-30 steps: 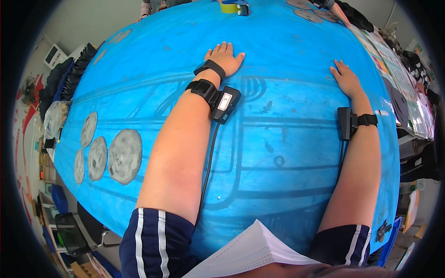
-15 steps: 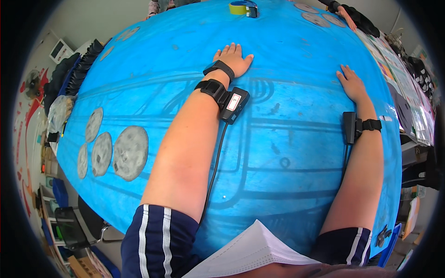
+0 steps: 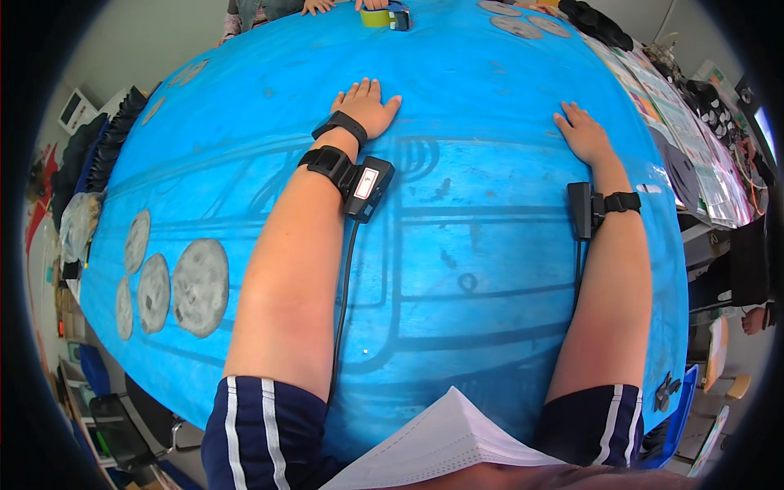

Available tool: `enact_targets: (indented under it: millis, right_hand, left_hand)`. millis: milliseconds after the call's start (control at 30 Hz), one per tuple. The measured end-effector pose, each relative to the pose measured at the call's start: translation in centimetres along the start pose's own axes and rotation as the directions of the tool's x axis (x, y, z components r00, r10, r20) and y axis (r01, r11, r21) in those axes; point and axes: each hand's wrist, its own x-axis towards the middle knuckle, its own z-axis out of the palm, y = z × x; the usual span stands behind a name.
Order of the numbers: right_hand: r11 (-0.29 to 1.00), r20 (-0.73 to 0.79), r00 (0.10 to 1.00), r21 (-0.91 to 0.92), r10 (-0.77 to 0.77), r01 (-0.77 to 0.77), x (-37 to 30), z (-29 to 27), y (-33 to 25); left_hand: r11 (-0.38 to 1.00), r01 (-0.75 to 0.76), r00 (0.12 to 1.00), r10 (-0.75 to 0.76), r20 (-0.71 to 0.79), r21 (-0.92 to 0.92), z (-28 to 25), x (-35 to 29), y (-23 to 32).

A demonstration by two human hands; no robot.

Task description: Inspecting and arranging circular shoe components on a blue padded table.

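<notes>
White fabric of a mask (image 3: 453, 445) juts up at the bottom edge, between two navy sleeves with pale stripes, the left sleeve (image 3: 286, 429) showing more fully than the right sleeve (image 3: 600, 416). Beyond them both bare forearms reach out over a blue sheet (image 3: 506, 384) marked with dark lines, and each wrist carries a strapped black box with a cable, the left box (image 3: 369, 189) bearing a pale label and the right box (image 3: 581, 210) seen edge-on. Off to the left of the left forearm lies a cluster of round grey patches, the largest grey patch (image 3: 201, 287) nearest the arm. Farther up, the left hand (image 3: 367, 110) lies palm down on the sheet, its fingers slightly apart and thumb out to the side; the right hand (image 3: 585, 135) rests likewise near the sheet's right side, thumb apart from the fingers. Neither holds anything, and both keep the same flat pose as a second ago. What has changed is at the far edge: a co-worker's hand (image 3: 372, 3) now shows at the yellow-green tape roll (image 3: 376, 17), where none was before, with another hand (image 3: 317, 6) on the edge beside it. The tape thus appears to be in someone else's charge, leaving this pair on the sheet alone; whether those far fingers grip the roll, I cannot tell.
</notes>
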Motion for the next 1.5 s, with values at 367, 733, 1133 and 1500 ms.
enact_targets:
  millis: [367,733,1133,1500]
  right_hand:
    - [1.000,-0.005,1.000,-0.004,0.029,-0.029,-0.2,0.0,-0.3]
    - [0.997,-0.105,0.994,-0.077,0.003,-0.011,-0.4,-0.7,-0.8]
    - [0.906,-0.442,0.850,0.165,-0.285,0.390,-1.8,-4.3,-13.0]
    - [0.941,-0.038,0.942,0.058,-0.332,0.334,-0.9,0.7,-10.0]
  left_hand:
    - [1.000,-0.004,1.000,0.004,-0.019,0.008,0.3,0.3,-0.1]
    - [1.000,-0.003,1.000,0.003,-0.010,0.006,0.1,0.1,-0.1]
    - [0.997,-0.035,0.993,0.042,-0.111,0.065,1.2,0.8,-0.5]
    - [0.989,-0.146,0.985,0.146,-0.091,0.005,0.5,0.3,0.2]
